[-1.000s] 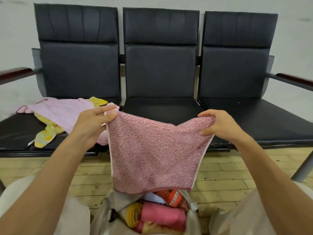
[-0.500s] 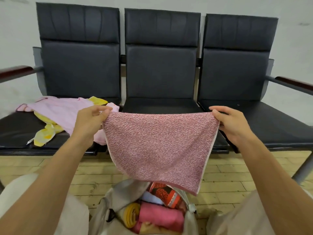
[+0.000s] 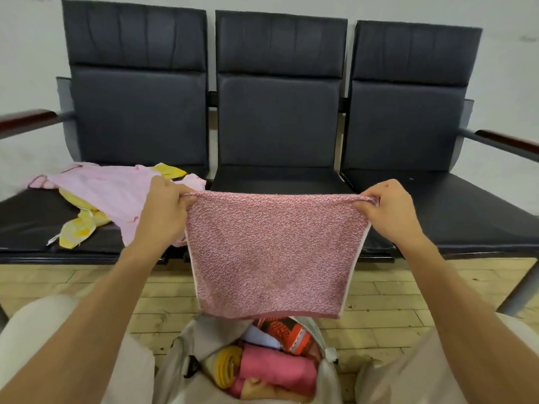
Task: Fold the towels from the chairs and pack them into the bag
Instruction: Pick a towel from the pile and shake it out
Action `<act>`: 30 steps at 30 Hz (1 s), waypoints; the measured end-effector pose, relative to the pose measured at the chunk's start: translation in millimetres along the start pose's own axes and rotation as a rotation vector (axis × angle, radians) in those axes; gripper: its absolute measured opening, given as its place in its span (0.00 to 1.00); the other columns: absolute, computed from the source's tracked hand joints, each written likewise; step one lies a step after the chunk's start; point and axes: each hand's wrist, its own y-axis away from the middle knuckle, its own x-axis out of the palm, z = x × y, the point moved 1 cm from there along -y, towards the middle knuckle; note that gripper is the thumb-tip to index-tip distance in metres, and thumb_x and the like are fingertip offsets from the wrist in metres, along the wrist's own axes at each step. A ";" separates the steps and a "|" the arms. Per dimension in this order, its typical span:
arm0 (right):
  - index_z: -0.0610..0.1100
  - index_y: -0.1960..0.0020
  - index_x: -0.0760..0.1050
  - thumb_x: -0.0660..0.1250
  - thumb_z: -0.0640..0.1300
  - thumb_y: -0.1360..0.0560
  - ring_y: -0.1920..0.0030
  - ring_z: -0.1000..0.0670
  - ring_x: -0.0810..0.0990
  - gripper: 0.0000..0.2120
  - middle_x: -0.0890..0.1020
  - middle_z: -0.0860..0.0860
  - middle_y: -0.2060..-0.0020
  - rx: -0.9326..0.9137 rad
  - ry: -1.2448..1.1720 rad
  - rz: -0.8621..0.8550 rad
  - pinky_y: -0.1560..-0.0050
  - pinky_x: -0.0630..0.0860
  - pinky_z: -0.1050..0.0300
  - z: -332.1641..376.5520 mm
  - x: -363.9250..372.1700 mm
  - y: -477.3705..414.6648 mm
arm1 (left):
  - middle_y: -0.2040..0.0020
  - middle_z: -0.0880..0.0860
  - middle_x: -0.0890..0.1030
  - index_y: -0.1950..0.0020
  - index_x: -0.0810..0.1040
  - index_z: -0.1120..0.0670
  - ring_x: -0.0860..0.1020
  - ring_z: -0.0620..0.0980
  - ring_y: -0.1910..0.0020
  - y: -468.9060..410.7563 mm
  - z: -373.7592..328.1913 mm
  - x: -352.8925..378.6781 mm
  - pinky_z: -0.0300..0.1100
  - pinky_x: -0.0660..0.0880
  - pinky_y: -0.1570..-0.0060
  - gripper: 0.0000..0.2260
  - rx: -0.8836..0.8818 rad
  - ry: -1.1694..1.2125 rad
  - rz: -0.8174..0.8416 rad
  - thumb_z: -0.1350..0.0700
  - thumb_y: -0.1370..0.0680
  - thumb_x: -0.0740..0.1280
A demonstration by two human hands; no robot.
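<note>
Wall point(image 3: 510, 71): pale grey-white and plain, filling the top and both sides of the view. A faint dark scuff point(image 3: 528, 39) is showing near its upper right edge.

Floor point(image 3: 393, 301): yellowish wooden blocks, running in staggered rows across the lower middle. Dark specks and worn patches are showing on several blocks.

Trousers: light beige cloth. The left knee point(image 3: 26, 330) is sitting at the lower left, the right knee point(image 3: 388, 383) at the lower right, both creasing softly.

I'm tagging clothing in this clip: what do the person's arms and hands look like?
The left hand and right hand show no gloves, rings, watch or bracelet. The left forearm and right forearm are bare; no sleeves in view.
</note>
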 end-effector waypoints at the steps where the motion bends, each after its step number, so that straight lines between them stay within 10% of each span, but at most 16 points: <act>1: 0.39 0.48 0.81 0.69 0.41 0.23 0.46 0.51 0.73 0.08 0.78 0.44 0.46 0.002 -0.008 0.002 0.48 0.65 0.63 -0.1 1.3 -0.3 | 0.42 0.60 0.73 0.42 0.79 0.64 0.73 0.56 0.46 -0.5 -0.1 -0.7 0.43 0.67 0.45 0.11 -0.008 0.015 -0.015 0.59 0.19 0.63; 7: 0.45 0.47 0.72 0.57 0.43 0.17 0.58 0.56 0.74 0.06 0.77 0.51 0.55 0.046 -0.175 0.157 0.61 0.67 0.63 7.9 7.6 4.2 | 0.50 0.52 0.76 0.42 0.75 0.60 0.71 0.49 0.51 4.8 -8.7 2.0 0.43 0.64 0.52 0.12 -0.066 0.108 0.024 0.55 0.16 0.55; 12: 0.43 0.49 0.76 0.59 0.45 0.18 0.50 0.46 0.79 0.09 0.80 0.47 0.53 0.022 -0.128 0.563 0.51 0.76 0.50 13.6 12.2 11.5 | 0.56 0.53 0.77 0.47 0.73 0.55 0.78 0.54 0.56 10.6 -10.7 12.3 0.55 0.78 0.55 0.12 -0.122 0.368 0.304 0.51 0.16 0.53; 18: 0.37 0.48 0.75 0.58 0.43 0.17 0.53 0.47 0.79 0.10 0.79 0.45 0.55 0.095 -0.380 0.955 0.51 0.77 0.51 15.5 4.8 16.3 | 0.68 0.56 0.75 0.47 0.74 0.60 0.75 0.49 0.77 22.6 -29.0 6.1 0.37 0.69 0.82 0.10 -0.183 0.862 0.714 0.57 0.18 0.57; 25: 0.39 0.46 0.79 0.58 0.40 0.18 0.51 0.47 0.81 0.11 0.82 0.45 0.51 0.212 -0.744 0.626 0.50 0.75 0.52 8.1 -11.1 5.3 | 0.58 0.53 0.78 0.49 0.80 0.55 0.76 0.49 0.61 9.0 -19.1 -8.8 0.45 0.73 0.56 0.08 -0.338 1.189 0.680 0.54 0.21 0.62; 30: 0.46 0.51 0.77 0.59 0.41 0.18 0.54 0.59 0.78 0.09 0.80 0.53 0.54 0.076 -0.452 0.134 0.50 0.72 0.67 4.3 -19.7 -1.8 | 0.53 0.52 0.82 0.50 0.81 0.54 0.79 0.50 0.53 2.0 -14.0 -12.2 0.43 0.74 0.53 0.10 -0.382 0.881 0.187 0.55 0.18 0.61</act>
